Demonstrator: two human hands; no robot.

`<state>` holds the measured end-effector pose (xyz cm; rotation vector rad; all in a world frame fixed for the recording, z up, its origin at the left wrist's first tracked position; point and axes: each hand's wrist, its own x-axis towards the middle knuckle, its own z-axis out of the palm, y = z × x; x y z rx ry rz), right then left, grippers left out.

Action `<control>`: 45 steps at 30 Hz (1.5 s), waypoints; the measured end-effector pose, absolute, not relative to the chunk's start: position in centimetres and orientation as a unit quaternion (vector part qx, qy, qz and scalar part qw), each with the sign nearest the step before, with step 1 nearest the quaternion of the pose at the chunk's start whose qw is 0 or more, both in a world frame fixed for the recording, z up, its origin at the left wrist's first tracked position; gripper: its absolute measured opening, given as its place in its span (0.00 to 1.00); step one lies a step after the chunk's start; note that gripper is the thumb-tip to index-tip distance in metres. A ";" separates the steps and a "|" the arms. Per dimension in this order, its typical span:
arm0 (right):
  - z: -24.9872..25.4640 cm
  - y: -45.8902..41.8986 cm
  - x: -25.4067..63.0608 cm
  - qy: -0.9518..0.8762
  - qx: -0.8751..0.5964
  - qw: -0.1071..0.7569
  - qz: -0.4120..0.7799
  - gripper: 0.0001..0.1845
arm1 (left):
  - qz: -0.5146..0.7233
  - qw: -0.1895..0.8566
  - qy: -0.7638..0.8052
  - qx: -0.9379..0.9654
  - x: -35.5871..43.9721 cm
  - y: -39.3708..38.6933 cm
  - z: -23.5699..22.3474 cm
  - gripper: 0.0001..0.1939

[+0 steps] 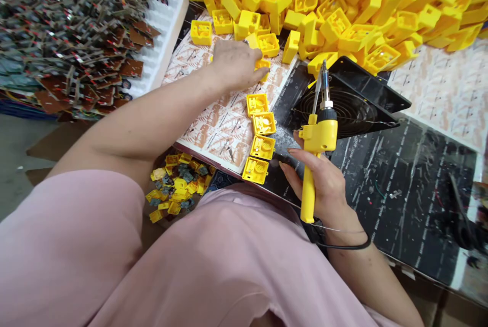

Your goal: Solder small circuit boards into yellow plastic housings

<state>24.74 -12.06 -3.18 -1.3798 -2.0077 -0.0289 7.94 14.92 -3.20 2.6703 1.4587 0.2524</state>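
My left hand [234,64] reaches to the far side of the work surface, its fingers closed around a yellow plastic housing [262,68] that shows between thumb and forefinger. In my right hand [324,179] is a yellow soldering gun [319,136], held by its handle with the metal tip pointing away from me. A thin wire and a black cord trail from the handle's lower end. Between my hands several open housings form a curved row; the nearest housing [255,170] lies at the table's front edge. Their hollow sides face up.
A large heap of yellow housings [354,11] covers the back. Many small circuit boards [76,37] fill a white foam tray [160,32] at left. A black fan-shaped piece [351,100] lies beyond the soldering gun, scissors [461,215] at right. Yellow and dark scraps [181,184] lie below the edge.
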 end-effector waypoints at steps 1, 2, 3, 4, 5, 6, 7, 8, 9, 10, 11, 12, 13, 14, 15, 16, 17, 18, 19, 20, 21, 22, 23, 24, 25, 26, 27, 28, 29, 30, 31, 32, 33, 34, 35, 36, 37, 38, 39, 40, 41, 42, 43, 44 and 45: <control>-3.2 -12.1 24.8 -0.772 -0.532 0.348 -0.010 0.23 | 0.069 0.035 0.466 0.881 8.3 15.2 -3.0 0.19; -3.2 -12.2 24.8 -0.770 -0.533 0.350 -0.008 0.25 | 0.051 0.030 0.448 0.892 8.6 15.4 -2.8 0.20; -3.2 -12.3 24.9 -0.769 -0.534 0.353 -0.006 0.26 | 0.025 0.029 0.427 0.903 8.6 15.7 -2.5 0.22; -3.2 -12.3 24.9 -0.767 -0.535 0.354 -0.004 0.27 | -0.001 0.032 0.405 0.914 8.5 16.0 -2.3 0.26; -3.2 -12.3 25.0 -0.768 -0.534 0.353 -0.003 0.28 | -0.020 0.038 0.383 0.923 8.3 16.3 -2.2 0.28; -3.3 -12.3 25.0 -0.771 -0.533 0.348 -0.002 0.28 | -0.029 0.051 0.362 0.930 8.0 16.5 -2.2 0.30; -3.3 -12.3 25.1 -0.776 -0.530 0.343 -0.001 0.27 | -0.029 0.069 0.343 0.936 7.6 16.6 -2.2 0.30; -3.4 -12.3 25.1 -0.782 -0.524 0.338 0.004 0.27 | -0.022 0.092 0.327 0.940 7.2 16.5 -2.2 0.29; -3.4 -12.2 25.1 -0.790 -0.515 0.333 0.010 0.26 | -0.010 0.117 0.316 0.942 6.8 16.2 -2.3 0.29; -3.5 -12.2 25.1 -0.798 -0.505 0.329 0.018 0.26 | 0.003 0.139 0.311 0.940 6.4 15.7 -2.4 0.29; -3.7 -12.1 25.0 -0.805 -0.495 0.326 0.027 0.26 | 0.019 0.152 0.315 0.937 6.1 14.9 -2.5 0.30; -3.8 -12.1 24.9 -0.810 -0.487 0.324 0.035 0.27 | 0.038 0.154 0.328 0.931 5.7 13.9 -2.5 0.30; -4.0 -12.1 24.8 -0.815 -0.479 0.323 0.043 0.28 | 0.059 0.149 0.349 0.924 5.4 12.7 -2.6 0.29; -4.3 -12.1 24.7 -0.818 -0.474 0.322 0.051 0.29 | 0.073 0.140 0.372 0.915 5.2 11.3 -2.6 0.29; -4.6 -12.1 24.6 -0.819 -0.470 0.324 0.056 0.30 | 0.079 0.134 0.395 0.905 5.0 9.8 -2.7 0.29; -4.9 -12.1 24.4 -0.818 -0.468 0.327 0.062 0.31 | 0.071 0.135 0.416 0.896 5.0 8.4 -2.8 0.30; -5.2 -12.1 24.2 -0.817 -0.468 0.330 0.064 0.31 | 0.036 0.148 0.426 0.892 5.1 7.0 -3.0 0.32; -5.6 -12.0 23.9 -0.815 -0.470 0.333 0.063 0.30 | 0.003 0.163 0.428 0.889 5.3 6.0 -3.2 0.34; -5.9 -12.0 23.7 -0.814 -0.471 0.336 0.058 0.29 | -0.025 0.173 0.414 0.893 5.7 5.2 -3.3 0.35; -6.1 -11.9 23.5 -0.812 -0.472 0.340 0.051 0.28 | -0.043 0.179 0.402 0.897 6.1 4.7 -3.5 0.36; -6.3 -11.8 23.4 -0.812 -0.470 0.343 0.045 0.28 | -0.058 0.185 0.392 0.899 6.6 4.5 -3.5 0.36; -6.4 -11.8 23.3 -0.813 -0.466 0.347 0.039 0.27 | -0.066 0.189 0.382 0.902 6.9 4.6 -3.4 0.36; -6.5 -11.7 23.3 -0.814 -0.461 0.352 0.034 0.27 | -0.068 0.188 0.376 0.905 7.2 4.8 -3.1 0.35; -6.5 -11.7 23.3 -0.815 -0.456 0.355 0.032 0.28 | -0.066 0.182 0.374 0.907 7.1 5.2 -2.7 0.35; -6.4 -11.8 23.4 -0.817 -0.453 0.357 0.030 0.28 | -0.059 0.165 0.379 0.909 6.8 5.8 -2.1 0.35; -6.4 -11.9 23.6 -0.818 -0.450 0.358 0.026 0.29 | -0.051 0.139 0.392 0.908 6.0 6.5 -1.5 0.33; -6.3 -12.0 23.7 -0.817 -0.448 0.362 0.021 0.29 | -0.044 0.105 0.413 0.904 5.0 7.3 -0.7 0.32; -6.2 -12.1 23.9 -0.815 -0.448 0.367 0.014 0.28 | -0.042 0.066 0.443 0.893 3.5 8.2 0.1 0.31; -6.1 -12.2 24.0 -0.812 -0.450 0.373 0.006 0.27 | -0.053 0.028 0.474 0.878 1.9 9.2 0.9 0.30; -6.1 -12.3 24.1 -0.806 -0.454 0.379 -0.004 0.26 | -0.065 -0.004 0.506 0.860 0.1 10.3 1.6 0.31; -6.0 -12.4 24.2 -0.801 -0.460 0.383 -0.012 0.25 | -0.093 -0.027 0.536 0.839 -1.8 11.5 2.4 0.35; -6.0 -12.5 24.3 -0.796 -0.466 0.386 -0.016 0.24 | -0.148 -0.032 0.563 0.813 -3.5 12.6 3.0 0.42; -6.1 -12.5 24.3 -0.792 -0.471 0.387 -0.017 0.24 | -0.164 -0.035 0.577 0.799 -5.1 13.8 3.6 0.45; -6.1 -12.5 24.3 -0.791 -0.474 0.387 -0.017 0.24 | -0.181 -0.020 0.586 0.789 -6.4 14.9 4.1 0.44; -6.2 -12.5 24.3 -0.789 -0.475 0.389 -0.016 0.24 | -0.199 -0.005 0.581 0.789 -7.5 15.9 4.4 0.43; -6.3 -12.5 24.4 -0.790 -0.474 0.389 -0.016 0.24 | -0.203 0.008 0.573 0.794 -8.3 16.9 4.6 0.42; -6.4 -12.5 24.4 -0.791 -0.472 0.389 -0.018 0.25 | -0.202 0.016 0.565 0.800 -9.0 17.6 4.7 0.42; -6.5 -12.5 24.5 -0.793 -0.470 0.387 -0.021 0.25 | -0.196 0.017 0.559 0.806 -9.4 18.3 4.6 0.44; -6.6 -12.5 24.5 -0.796 -0.467 0.385 -0.023 0.25 | -0.187 0.014 0.556 0.810 -9.7 18.8 4.5 0.47; -6.7 -12.5 24.6 -0.798 -0.465 0.383 -0.025 0.25 | -0.182 0.010 0.554 0.812 -9.8 19.2 4.4 0.51; -6.6 -12.5 24.6 -0.799 -0.464 0.383 -0.024 0.24 | -0.183 0.004 0.552 0.814 -9.9 19.4 4.2 0.53; -6.6 -12.6 24.6 -0.798 -0.464 0.384 -0.023 0.24 | -0.191 -0.004 0.547 0.815 -9.8 19.5 3.9 0.54; -6.5 -12.6 24.6 -0.796 -0.465 0.387 -0.021 0.23 | -0.198 -0.017 0.544 0.815 -9.7 19.6 3.7 0.54; -6.5 -12.6 24.5 -0.795 -0.466 0.389 -0.021 0.22 | -0.201 -0.035 0.543 0.815 -9.6 19.8 3.4 0.51; -6.4 -12.6 24.5 -0.795 -0.465 0.389 -0.023 0.21 | -0.198 -0.052 0.546 0.812 -9.6 20.0 3.2 0.48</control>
